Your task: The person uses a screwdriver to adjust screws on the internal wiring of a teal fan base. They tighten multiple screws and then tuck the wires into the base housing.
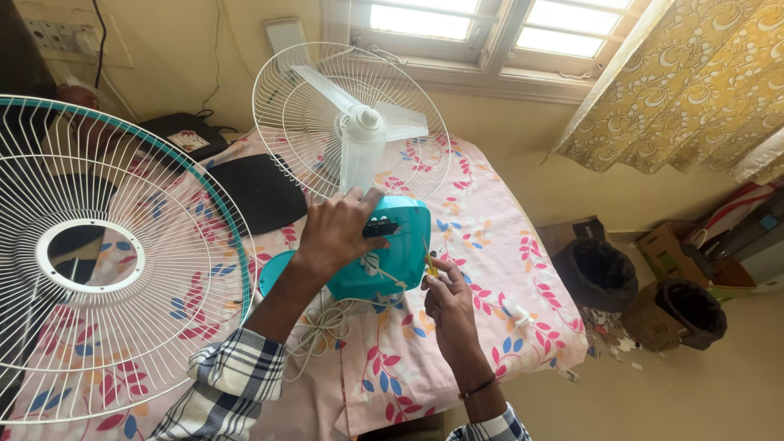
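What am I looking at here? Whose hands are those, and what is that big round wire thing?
This picture comes from a camera worn on a person's head, looking down, so the two hands are that person's own. The left hand grips the turquoise motor housing of a table fan that has been taken apart. The right hand holds a small yellow-handled screwdriver against that housing. Behind the housing you see the fan's white blades sitting in the rear wire guard. The big round wire thing on the left is the front guard, with a turquoise rim. Everything rests on a bed with a pink flowered sheet. A white cord lies near the hands. On the floor to the right stand two dark bins.
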